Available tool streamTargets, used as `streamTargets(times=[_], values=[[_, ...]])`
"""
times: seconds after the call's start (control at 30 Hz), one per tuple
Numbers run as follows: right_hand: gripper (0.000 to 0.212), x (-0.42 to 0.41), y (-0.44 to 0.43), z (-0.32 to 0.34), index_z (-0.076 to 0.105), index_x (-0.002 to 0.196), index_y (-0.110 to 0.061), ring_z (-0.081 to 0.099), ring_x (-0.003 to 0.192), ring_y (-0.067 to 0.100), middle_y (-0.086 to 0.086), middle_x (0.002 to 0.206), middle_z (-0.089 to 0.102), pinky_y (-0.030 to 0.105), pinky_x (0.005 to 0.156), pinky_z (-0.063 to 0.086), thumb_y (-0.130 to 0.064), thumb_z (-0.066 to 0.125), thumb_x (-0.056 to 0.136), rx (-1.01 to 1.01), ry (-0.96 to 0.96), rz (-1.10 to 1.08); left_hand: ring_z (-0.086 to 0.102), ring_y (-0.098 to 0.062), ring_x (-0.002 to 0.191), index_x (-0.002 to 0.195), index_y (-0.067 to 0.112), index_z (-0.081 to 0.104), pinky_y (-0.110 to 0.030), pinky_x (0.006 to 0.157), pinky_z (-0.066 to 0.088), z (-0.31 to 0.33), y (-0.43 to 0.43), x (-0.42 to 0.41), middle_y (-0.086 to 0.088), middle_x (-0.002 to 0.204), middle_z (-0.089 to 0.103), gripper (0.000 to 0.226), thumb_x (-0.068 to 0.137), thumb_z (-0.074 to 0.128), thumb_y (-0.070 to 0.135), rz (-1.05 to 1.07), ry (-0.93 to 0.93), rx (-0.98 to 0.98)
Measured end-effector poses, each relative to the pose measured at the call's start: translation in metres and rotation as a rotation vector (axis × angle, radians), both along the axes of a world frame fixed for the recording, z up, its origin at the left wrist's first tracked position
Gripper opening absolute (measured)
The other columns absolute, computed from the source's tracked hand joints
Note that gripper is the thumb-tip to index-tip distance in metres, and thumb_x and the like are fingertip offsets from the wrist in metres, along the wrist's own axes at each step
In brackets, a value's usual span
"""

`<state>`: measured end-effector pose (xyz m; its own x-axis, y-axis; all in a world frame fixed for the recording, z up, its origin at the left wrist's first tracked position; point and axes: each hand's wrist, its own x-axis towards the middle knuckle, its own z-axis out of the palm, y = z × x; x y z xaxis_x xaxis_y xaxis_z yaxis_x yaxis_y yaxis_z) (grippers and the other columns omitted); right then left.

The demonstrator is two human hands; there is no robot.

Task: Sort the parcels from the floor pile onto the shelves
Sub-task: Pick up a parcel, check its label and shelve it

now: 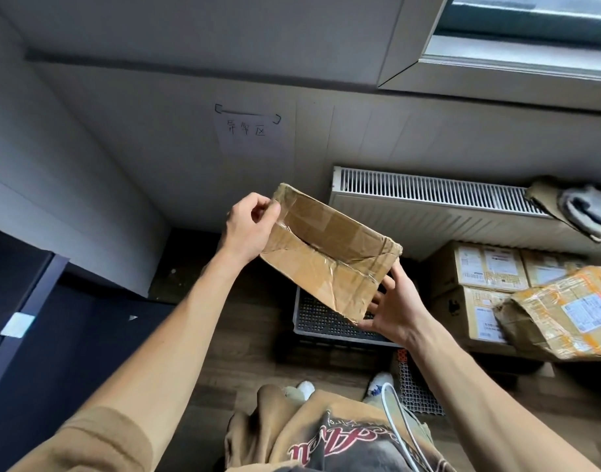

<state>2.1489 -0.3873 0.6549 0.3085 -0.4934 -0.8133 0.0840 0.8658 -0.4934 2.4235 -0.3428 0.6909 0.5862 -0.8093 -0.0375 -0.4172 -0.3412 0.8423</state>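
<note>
As it hangs tilted in mid-air between two bare hands, a battered, tape-wrapped cardboard parcel (329,247) is clear of the floor (231,352) and not yet on any shelf. It is held above a grey perforated crate (326,321) that stands at the floor's far edge, below a white radiator (428,202). The left hand (249,229) pinches the parcel's upper far corner, its fingers (258,207) curled over the cardboard edge. The right hand (392,308) grips the lower near end, with the thumb up along the side and the fingers spread beneath. A grip at opposite ends suits a box being turned over, most likely to find a shipping label, since the face toward the camera shows only brown tape and creases. At the right edge of the floor, against the wall, stacked cartons (479,277) show their printed labels, and a crumpled parcel (564,311) bound in yellow tape leans on them. This looks like the remaining pile. A handwritten paper sign (249,131) is taped to the wall above the crate, though its characters are too faint to read with confidence. A dark unit (20,301) at the left edge of the floor may be the shelving, but too little of it shows to be sure. Sorting appears to be mid-course, with this parcel in hand.
</note>
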Motion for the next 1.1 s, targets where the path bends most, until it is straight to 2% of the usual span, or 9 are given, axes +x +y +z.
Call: streamTargets(times=[0.2,0.33,0.43,0.5,0.63,0.8,0.9,1.0,1.1], values=[[0.06,0.004,0.002,0.009,0.067,0.121,-0.029,0.062,0.12,0.031,0.01,0.127,0.067,0.06,0.102,0.045,-0.078,0.045,0.093,0.007,0.059,0.06,0.052,-0.005,0.07,0.1,0.005,0.069,-0.014,0.063,0.043,-0.011,0.008,0.004,-0.001,0.088,0.063,0.017,0.092,0.074,0.02,0.024,-0.058,0.016],[0.047,0.008,0.002,0.013,0.066,0.127,-0.026,0.071,0.107,0.029,0.01,0.119,0.075,0.044,0.079,0.059,-0.062,0.052,0.101,-0.074,0.13,0.148,0.053,-0.012,0.071,0.103,0.01,0.067,-0.026,0.064,0.043,-0.018,0.011,0.007,0.002,0.083,0.058,0.02,0.092,0.074,0.025,0.156,0.005,0.087],[0.058,0.007,-0.004,0.011,0.043,0.155,-0.02,0.075,0.078,0.024,0.011,0.112,0.077,0.04,0.068,0.061,-0.044,0.058,0.104,-0.191,0.195,0.186,0.06,-0.014,0.075,0.108,0.021,0.07,-0.02,0.061,0.046,-0.015,0.018,0.014,0.001,0.082,0.062,0.019,0.09,0.075,0.021,0.207,0.135,0.13],[0.073,0.008,-0.01,0.014,0.02,0.162,-0.036,0.066,0.061,0.021,0.011,0.106,0.075,0.04,0.068,0.056,-0.039,0.062,0.102,-0.227,0.186,0.205,0.069,-0.016,0.09,0.106,0.022,0.08,-0.013,0.068,0.049,-0.014,0.021,0.021,0.001,0.092,0.074,0.021,0.088,0.075,0.013,0.25,0.309,0.129],[0.049,0.009,-0.018,0.022,0.058,0.132,-0.022,0.045,0.071,0.02,0.012,0.091,0.053,0.044,0.078,0.05,-0.046,0.068,0.091,-0.212,0.124,0.247,0.074,-0.027,0.096,0.087,0.02,0.085,-0.039,0.092,0.057,-0.015,0.027,0.035,-0.006,0.098,0.08,0.018,0.086,0.074,0.033,0.302,0.68,0.194],[0.032,0.014,-0.015,0.029,0.064,0.105,-0.014,0.054,0.044,0.013,0.002,0.065,0.057,0.019,0.039,0.043,-0.046,0.064,0.1,-0.151,0.144,0.164,0.072,-0.032,0.107,0.102,0.017,0.078,-0.052,0.103,0.053,-0.019,0.035,0.039,-0.01,0.108,0.077,0.058,0.075,0.073,0.068,0.194,0.883,0.123],[0.036,0.017,-0.008,0.03,0.069,0.095,-0.01,0.063,0.046,0.014,0.007,0.067,0.063,0.018,0.035,0.045,-0.046,0.07,0.095,-0.133,0.145,0.141,0.076,-0.028,0.096,0.12,0.017,0.07,-0.049,0.087,0.061,-0.014,0.038,0.027,-0.012,0.111,0.078,0.05,0.082,0.082,0.047,0.168,0.929,0.024],[0.035,0.021,-0.001,0.028,0.063,0.075,-0.013,0.06,0.043,0.013,0.002,0.053,0.057,0.016,0.034,0.044,-0.038,0.064,0.1,-0.141,0.147,0.158,0.079,-0.027,0.09,0.134,0.014,0.059,-0.046,0.069,0.064,-0.008,0.041,0.013,-0.011,0.104,0.079,0.074,0.067,0.088,0.029,0.117,0.959,0.02],[0.04,0.021,0.004,0.025,0.058,0.068,-0.014,0.057,0.04,0.013,-0.001,0.045,0.052,0.015,0.033,0.041,-0.031,0.055,0.104,-0.127,0.155,0.134,0.076,-0.03,0.104,0.134,0.008,0.061,-0.044,0.073,0.065,-0.005,0.041,0.01,-0.012,0.113,0.077,0.081,0.061,0.092,0.021,0.031,0.867,0.04]])
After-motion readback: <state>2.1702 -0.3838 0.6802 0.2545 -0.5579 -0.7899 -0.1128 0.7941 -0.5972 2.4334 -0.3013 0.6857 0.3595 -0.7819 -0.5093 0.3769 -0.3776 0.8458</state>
